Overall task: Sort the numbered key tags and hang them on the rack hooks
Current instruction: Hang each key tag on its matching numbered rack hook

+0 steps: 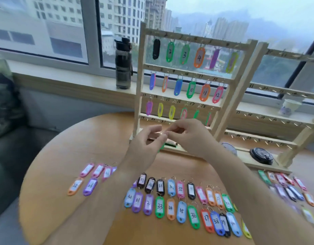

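A wooden rack (141,80) stands at the back of the round table; coloured tags numbered up to 18 hang on its upper three rows. In front of its lowest row, my left hand (145,145) and my right hand (189,137) meet and pinch the metal ring (161,133) of a green key tag (162,146) that hangs below my fingers. Several numbered tags (181,204) lie in rows on the table (67,147) near me. A small group of pink, orange and purple tags (89,177) lies to the left.
A second, longer rack (276,121) with bare numbered hooks stands to the right. More tags (290,188) lie at the right edge. A dark water bottle (123,62) and a cup (290,106) sit on the windowsill. A black round lid (261,155) rests on the rack base. A grey sofa (20,147) is on the left.
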